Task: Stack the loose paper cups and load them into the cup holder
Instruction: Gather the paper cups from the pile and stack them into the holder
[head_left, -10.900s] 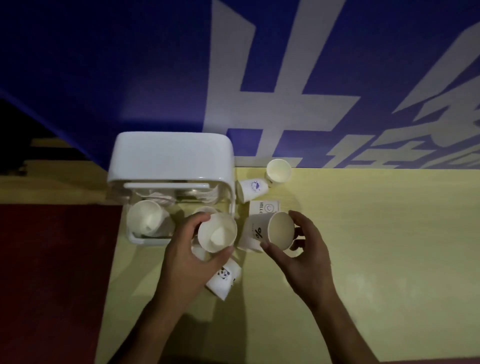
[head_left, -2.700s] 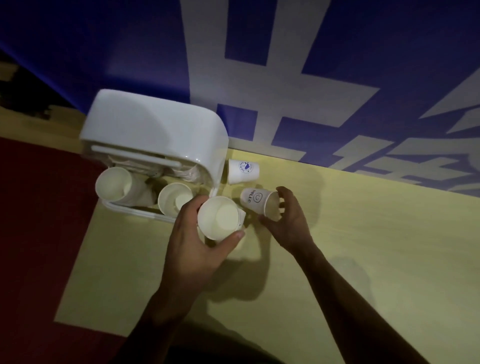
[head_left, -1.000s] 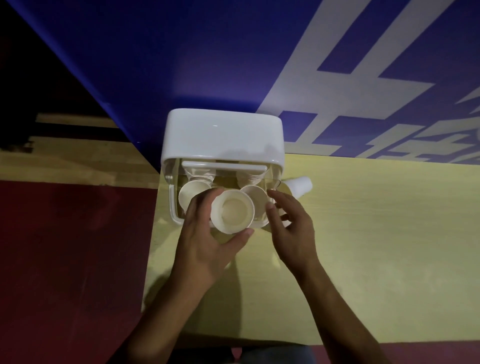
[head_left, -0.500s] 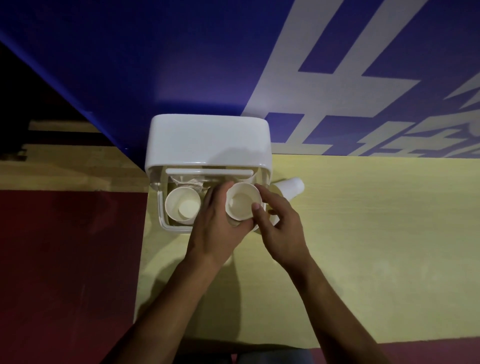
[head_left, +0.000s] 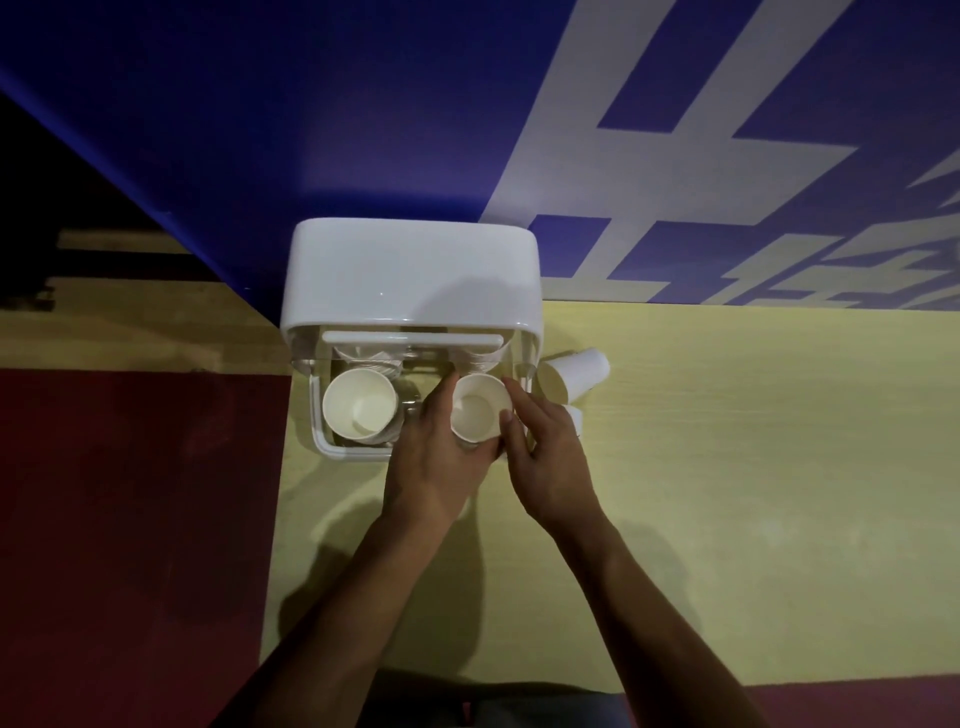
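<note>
Both hands at the white plastic cup holder (head_left: 410, 275), which sits at the back left of the pale yellow bench (head_left: 727, 467). Left hand (head_left: 436, 467) clasped around a nested stack of white paper cups (head_left: 478, 413), fingers (head_left: 441, 395) wrapped on its left side; right hand (head_left: 545, 467) steadying the rim, fingertips (head_left: 506, 415) touching it. Stack upright, mouth up, going into the holder's right-hand slot. Left-hand slot already filled by another white paper cup stack (head_left: 358, 405). Judged near the end: one loose white paper cup (head_left: 576, 371) lying on its side just beside the holder's right wall, plus a second white cup (head_left: 574, 418) mostly hidden behind the right hand. Number of cups per stack impossible to tell; slot bottoms hidden, dim light blurring the clear inner parts under the holder's lid
</note>
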